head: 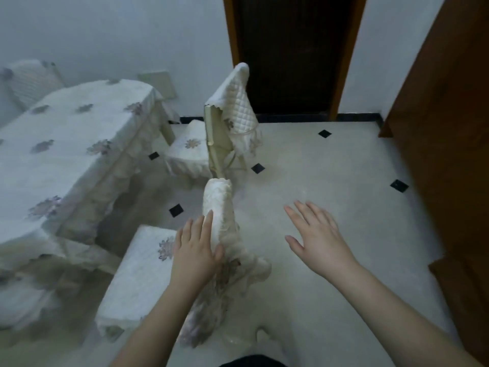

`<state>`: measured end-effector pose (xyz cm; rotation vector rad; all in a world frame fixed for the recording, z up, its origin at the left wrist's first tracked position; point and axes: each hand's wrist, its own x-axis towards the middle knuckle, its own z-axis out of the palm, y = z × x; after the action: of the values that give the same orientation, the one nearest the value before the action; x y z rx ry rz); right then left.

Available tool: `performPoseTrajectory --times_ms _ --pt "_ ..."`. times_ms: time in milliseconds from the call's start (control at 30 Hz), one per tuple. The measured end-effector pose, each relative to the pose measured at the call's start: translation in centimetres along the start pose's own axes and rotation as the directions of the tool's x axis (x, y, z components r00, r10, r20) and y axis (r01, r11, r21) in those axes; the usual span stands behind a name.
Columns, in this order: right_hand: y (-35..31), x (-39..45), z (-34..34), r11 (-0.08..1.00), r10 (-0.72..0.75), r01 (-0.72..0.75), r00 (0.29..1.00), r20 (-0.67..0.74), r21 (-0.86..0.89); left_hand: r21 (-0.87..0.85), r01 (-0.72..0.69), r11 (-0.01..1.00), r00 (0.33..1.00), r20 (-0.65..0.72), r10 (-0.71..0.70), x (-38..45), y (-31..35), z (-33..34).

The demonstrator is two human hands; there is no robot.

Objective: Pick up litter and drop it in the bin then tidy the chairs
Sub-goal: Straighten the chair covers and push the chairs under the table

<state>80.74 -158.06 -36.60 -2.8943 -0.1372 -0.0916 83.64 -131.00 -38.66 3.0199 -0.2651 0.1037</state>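
1. The near chair (148,274) stands at the corner of the tabletop (66,144), its seat facing the table and its covered back (218,210) towards the open floor (330,181).
2. The left hand (194,250) lies flat against the seat side of that back, fingers straight and together, thumb round the edge of the cloth cover. It presses more than it grips.
3. The right hand (315,237) hovers over bare floor, fingers spread and holding nothing, well apart from the chair on the far side of the back.
4. So the back rises between the two hands, nearer the left. Its top rail runs away from the person, roughly in line with the forearms.
5. I judge the chair needs pushing left, seat first, under the table; the left hand sits on the wrong side for that, so the right would have to come in against the back.
6. A second chair (209,144) stands further off, also pulled out, its quilted cover (239,102) hanging askew.
7. No litter or bin shows.
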Motion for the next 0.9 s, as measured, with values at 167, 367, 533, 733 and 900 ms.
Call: performPoseTrajectory --times_ms 167,367,533,733,900 --pt "-3.0 7.0 1.6 0.972 -0.233 0.234 0.970 0.067 -0.007 0.033 0.033 0.999 0.997 -0.077 -0.031 0.8 -1.2 -0.1" --pt "-5.1 13.2 2.5 0.901 -0.432 0.431 0.890 0.148 0.039 -0.025 0.241 0.970 0.969 -0.047 -0.242 1.9 -2.2 2.0" --pt "-7.0 17.6 4.3 0.837 -0.546 0.527 0.806 0.227 0.144 0.024 0.248 0.968 0.969 -0.007 -0.248 1.6 -1.3 3.6" --pt "-8.5 22.4 6.6 0.671 -0.736 0.710 0.602 0.311 0.214 0.032 0.403 0.914 0.915 -0.016 -0.403 1.9 -0.5 5.3" --pt "-8.7 26.3 8.0 0.490 -0.854 0.815 0.378 0.357 0.310 0.012 0.593 0.805 0.805 0.011 -0.593 2.8 3.3 5.9"
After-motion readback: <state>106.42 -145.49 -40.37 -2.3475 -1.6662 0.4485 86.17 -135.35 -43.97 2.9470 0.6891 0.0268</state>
